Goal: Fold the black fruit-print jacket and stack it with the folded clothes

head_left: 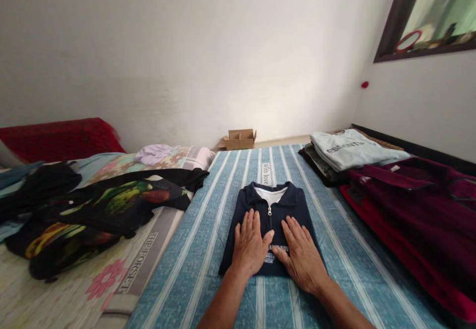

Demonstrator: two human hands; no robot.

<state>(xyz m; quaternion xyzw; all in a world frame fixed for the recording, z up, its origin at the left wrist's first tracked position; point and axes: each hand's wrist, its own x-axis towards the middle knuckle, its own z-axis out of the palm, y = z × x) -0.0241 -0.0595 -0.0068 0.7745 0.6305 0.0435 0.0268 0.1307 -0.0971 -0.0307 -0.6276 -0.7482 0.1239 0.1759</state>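
Dark printed garment [122, 205] far L. L hand [248, 245], flat, gripping nothing, on L half of folded navy shirt [277, 216], which lies on striped sheet [186, 249]; collar [254, 196] away, long axis approx. fore-aft. R hand [303, 257] likewise flat, R half; neither nearer.

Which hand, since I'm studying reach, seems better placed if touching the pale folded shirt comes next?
Probably the right hand: it rests on the navy top, nearer the pale folded shirt than the left hand.
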